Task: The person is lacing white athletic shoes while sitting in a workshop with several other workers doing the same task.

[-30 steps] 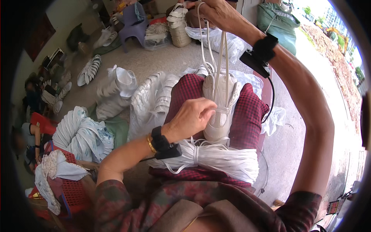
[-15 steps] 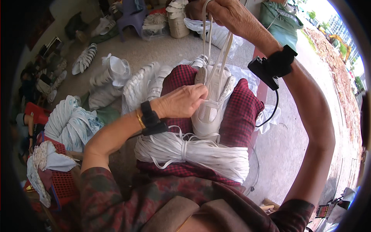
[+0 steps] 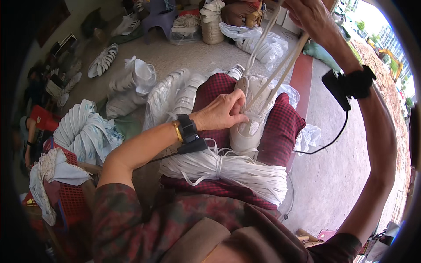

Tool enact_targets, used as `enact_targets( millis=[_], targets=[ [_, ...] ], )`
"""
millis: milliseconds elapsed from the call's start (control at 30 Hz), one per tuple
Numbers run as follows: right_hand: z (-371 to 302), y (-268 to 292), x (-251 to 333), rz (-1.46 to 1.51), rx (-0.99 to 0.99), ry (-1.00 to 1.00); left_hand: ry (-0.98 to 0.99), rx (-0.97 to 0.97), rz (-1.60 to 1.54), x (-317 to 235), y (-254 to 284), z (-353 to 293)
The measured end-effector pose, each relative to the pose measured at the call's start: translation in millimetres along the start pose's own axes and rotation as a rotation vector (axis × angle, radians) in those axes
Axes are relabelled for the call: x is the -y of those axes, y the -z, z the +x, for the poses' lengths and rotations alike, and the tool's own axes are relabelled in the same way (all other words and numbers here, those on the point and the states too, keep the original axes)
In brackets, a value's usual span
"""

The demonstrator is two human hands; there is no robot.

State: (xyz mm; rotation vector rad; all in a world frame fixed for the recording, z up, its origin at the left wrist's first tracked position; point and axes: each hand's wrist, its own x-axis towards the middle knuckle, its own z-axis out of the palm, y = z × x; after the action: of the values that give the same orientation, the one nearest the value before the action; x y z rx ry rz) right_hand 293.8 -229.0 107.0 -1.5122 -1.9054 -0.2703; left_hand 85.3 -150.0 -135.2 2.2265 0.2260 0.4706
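Note:
A white shoe (image 3: 248, 136) lies between my knees, toe toward me, on a red-and-black checked cloth (image 3: 281, 127). My left hand (image 3: 224, 110) is closed on the shoe's left side, thumb and fingers pressed at the lacing; the exact grip is partly hidden. White shoelaces (image 3: 277, 75) run taut from the shoe up to my right hand (image 3: 307, 15), raised at the top edge. My right fingers are closed round the laces. Across my lap lies a tied bundle of white shoelaces (image 3: 232, 171).
Plastic-wrapped stacks of white shoe parts (image 3: 169, 94) stand beyond my left knee. At left are more white stacked pieces (image 3: 85, 129) and a red basket (image 3: 72, 199) with cloth over it. A purple chair (image 3: 158, 19) stands at the back. Another person's arm (image 3: 30, 138) shows far left.
My right hand has moved up and to the right, drawing the laces into a longer slanted stretch. My left hand stays at the shoe. The whole view has shifted slightly.

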Motion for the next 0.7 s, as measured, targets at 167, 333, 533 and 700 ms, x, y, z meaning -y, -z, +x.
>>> enact_targets(
  millis=[167,333,533,700],
  targets=[
    [-40,40,-56,1.189,0.377,-0.093,-0.042,0.087,-0.017,-2,3,15],
    [-32,8,78,1.122,0.031,-0.269,-0.134,0.162,0.155,-30,32,46],
    [-16,25,51,1.437,-0.025,0.299,-0.503,0.180,0.673,-35,6,60],
    [-93,121,-67,1.419,-0.083,0.032,0.260,-0.249,-0.158,-13,74,10]
  ],
)
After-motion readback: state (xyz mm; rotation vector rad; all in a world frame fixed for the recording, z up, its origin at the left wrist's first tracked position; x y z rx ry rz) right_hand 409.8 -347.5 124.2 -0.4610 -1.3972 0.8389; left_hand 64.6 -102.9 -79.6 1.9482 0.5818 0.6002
